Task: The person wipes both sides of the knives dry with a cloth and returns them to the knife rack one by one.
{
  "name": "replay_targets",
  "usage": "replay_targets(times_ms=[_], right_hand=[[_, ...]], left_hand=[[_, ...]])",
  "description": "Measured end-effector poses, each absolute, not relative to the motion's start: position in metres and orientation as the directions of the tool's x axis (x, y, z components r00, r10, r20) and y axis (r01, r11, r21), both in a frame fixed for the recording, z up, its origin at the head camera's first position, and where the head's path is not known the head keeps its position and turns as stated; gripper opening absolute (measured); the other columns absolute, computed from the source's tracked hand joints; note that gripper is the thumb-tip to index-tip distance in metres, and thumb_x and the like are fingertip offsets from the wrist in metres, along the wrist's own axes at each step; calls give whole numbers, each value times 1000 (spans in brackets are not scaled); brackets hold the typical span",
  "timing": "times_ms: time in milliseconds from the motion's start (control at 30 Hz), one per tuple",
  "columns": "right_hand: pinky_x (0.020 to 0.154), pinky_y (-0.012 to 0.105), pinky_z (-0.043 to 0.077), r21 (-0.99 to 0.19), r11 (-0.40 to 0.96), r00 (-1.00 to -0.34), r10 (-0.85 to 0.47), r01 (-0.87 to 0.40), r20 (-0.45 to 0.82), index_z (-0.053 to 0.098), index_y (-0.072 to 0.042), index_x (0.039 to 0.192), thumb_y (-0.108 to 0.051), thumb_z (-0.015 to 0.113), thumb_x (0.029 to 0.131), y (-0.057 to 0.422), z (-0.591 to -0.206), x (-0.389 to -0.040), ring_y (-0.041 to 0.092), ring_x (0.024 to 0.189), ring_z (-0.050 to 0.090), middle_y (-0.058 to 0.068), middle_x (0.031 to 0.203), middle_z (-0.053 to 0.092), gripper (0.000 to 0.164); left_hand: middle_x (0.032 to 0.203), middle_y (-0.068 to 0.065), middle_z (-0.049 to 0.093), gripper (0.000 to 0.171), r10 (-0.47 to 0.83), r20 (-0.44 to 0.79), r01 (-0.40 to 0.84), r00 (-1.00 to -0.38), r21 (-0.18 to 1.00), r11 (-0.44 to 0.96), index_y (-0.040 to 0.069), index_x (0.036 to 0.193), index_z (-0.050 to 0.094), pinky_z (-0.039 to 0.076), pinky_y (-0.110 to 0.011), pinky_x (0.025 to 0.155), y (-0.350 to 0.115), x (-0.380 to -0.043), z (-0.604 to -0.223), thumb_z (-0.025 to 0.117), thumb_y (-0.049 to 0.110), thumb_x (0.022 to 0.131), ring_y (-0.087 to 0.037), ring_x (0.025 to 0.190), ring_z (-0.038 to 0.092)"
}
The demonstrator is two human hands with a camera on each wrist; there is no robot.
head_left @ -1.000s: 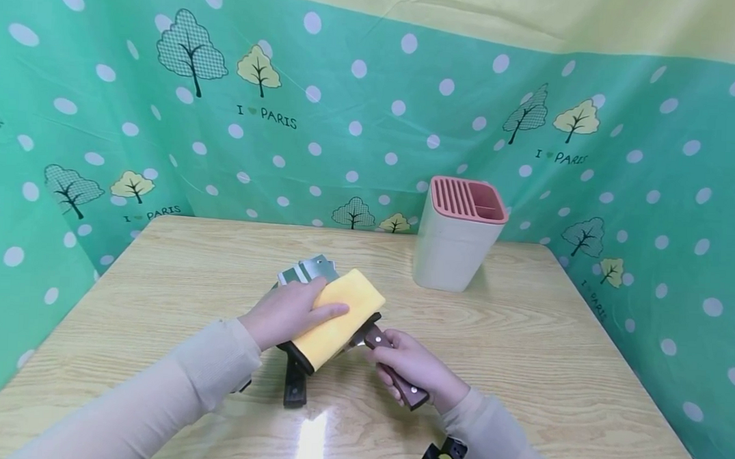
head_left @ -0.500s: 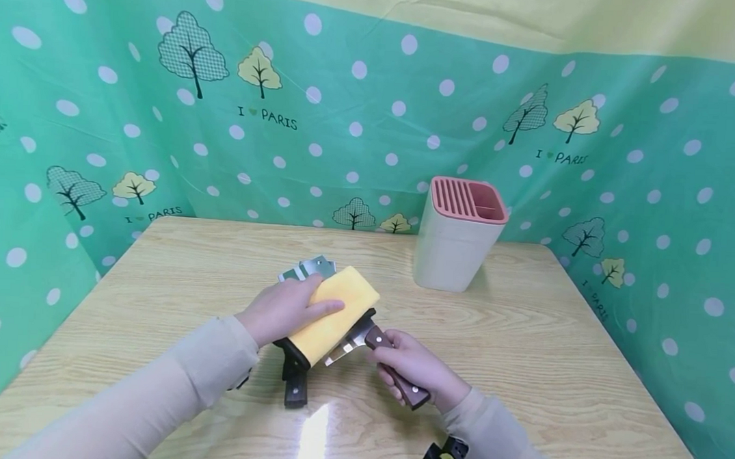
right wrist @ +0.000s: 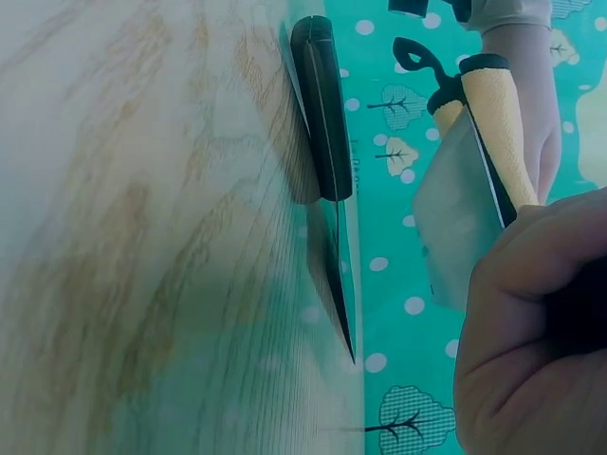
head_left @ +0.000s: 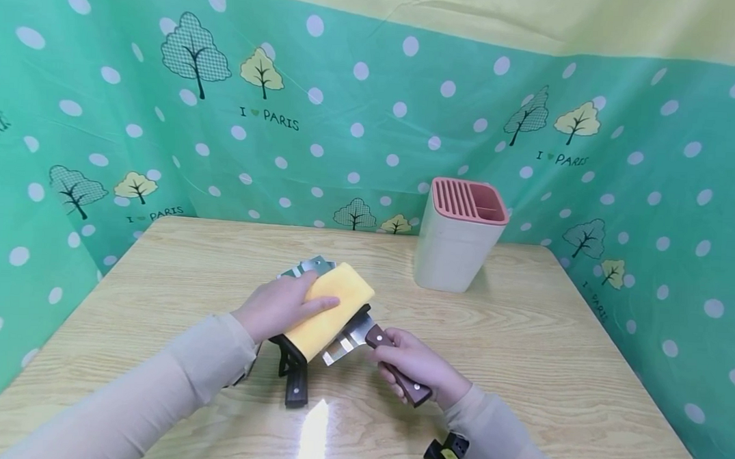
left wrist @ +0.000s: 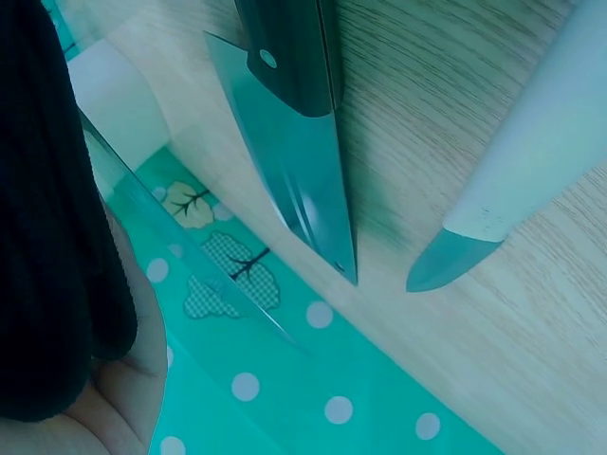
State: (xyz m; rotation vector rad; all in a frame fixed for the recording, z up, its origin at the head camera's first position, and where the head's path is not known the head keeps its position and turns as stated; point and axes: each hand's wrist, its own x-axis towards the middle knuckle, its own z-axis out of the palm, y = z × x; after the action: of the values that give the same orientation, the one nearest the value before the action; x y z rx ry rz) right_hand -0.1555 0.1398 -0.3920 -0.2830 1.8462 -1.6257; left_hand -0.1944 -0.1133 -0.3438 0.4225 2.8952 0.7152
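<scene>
In the head view my left hand (head_left: 281, 304) pinches a folded yellow cloth (head_left: 333, 313) with black edging, thumb on top. The cloth is folded over the blade (head_left: 347, 337) of a cleaver; its near part shows bare beside the handle. My right hand (head_left: 416, 363) grips the cleaver's brown riveted handle (head_left: 418, 394). The right wrist view has the blade (right wrist: 455, 218) between the cloth's folds (right wrist: 498, 118), where a black loop (right wrist: 417, 57) hangs. A black-handled knife (head_left: 296, 389) lies on the table below the cloth, its blade (left wrist: 294, 180) clear in the left wrist view.
A white knife block (head_left: 455, 254) with a pink slotted top stands at the back right. Beside the black-handled knife lies a white-handled tool with a grey tip (left wrist: 455, 261). A small black object (head_left: 445, 453) is at my right sleeve. Patterned green curtain (head_left: 372, 120) surrounds the wooden table (head_left: 553, 347).
My left hand and the cloth have slid slightly left and away along the cleaver, baring more blade near the handle. The right hand has stayed almost still.
</scene>
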Motion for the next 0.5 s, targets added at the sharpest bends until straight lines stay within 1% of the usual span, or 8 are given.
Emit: replay_targets(times_ms=[167,400,500], right_hand=[[35,20,41,-945,205,-757,-566,255,-327,41,-2,102,-12,54,94,141,-393,-158,4,37,44,-5,55,47,18],[34,20,41,-939,230,-744,-574,255,-343,40,-2,102,-13,55,95,145,-397,-161,5,38,44,-4,55,46,20],[35,21,41,-938,235,-745,-570,256,-347,40,-3,102,-13,56,95,146,-397,-161,5,38,44,-4,55,46,20]], left_hand=[[73,-3,56,54,289,-66,224,-955,477,850,12,114,55,42,-30,54,-116,-195,-344,55,62,93,-16,61,53],[72,-3,56,52,281,-63,221,-958,467,856,14,110,54,42,-30,53,-118,-194,-347,56,63,92,-17,59,53],[72,-3,56,54,277,-64,217,-959,463,859,13,113,54,42,-30,53,-118,-194,-347,55,63,92,-17,59,53]])
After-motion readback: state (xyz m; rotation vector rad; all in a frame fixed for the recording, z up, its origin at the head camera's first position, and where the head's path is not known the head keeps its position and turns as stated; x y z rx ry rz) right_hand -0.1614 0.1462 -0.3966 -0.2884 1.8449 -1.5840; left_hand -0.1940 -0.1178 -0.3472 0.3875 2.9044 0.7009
